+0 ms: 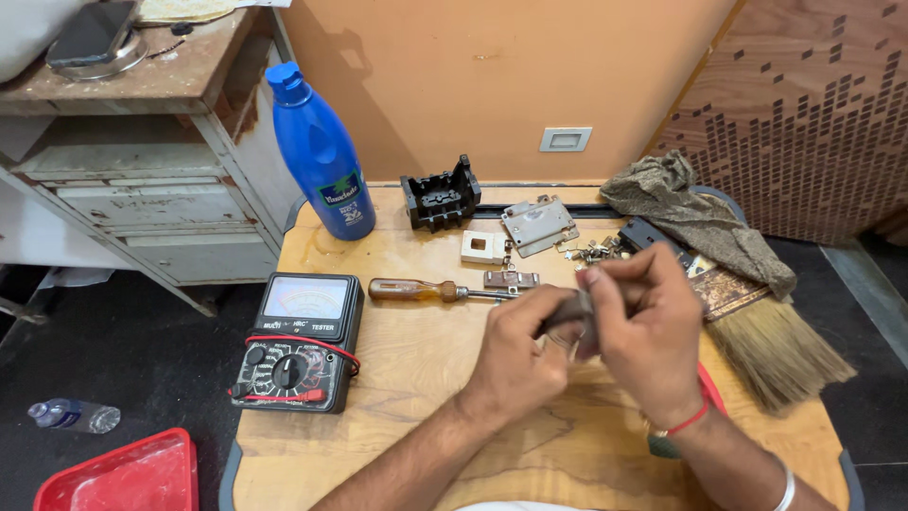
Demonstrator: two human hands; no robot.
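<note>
My left hand [518, 352] and my right hand [645, 329] meet above the middle of a wooden table [397, 416]. Together they grip a small dark part [571, 308], mostly hidden by my fingers. A wooden-handled screwdriver [430, 290] lies just left of my hands, its tip pointing at them. Beyond my hands lie a small metal latch [511, 279], a white square piece [483, 246], a metal plate [538, 224] and several loose small metal bits [594, 252].
An analog multimeter [301, 341] with red and black leads sits at the table's left. A blue bottle [322, 156] and a black plastic housing [440, 197] stand at the back. A rag [695, 213] and a brush [766, 341] lie right. A red tray [123, 473] rests on the floor.
</note>
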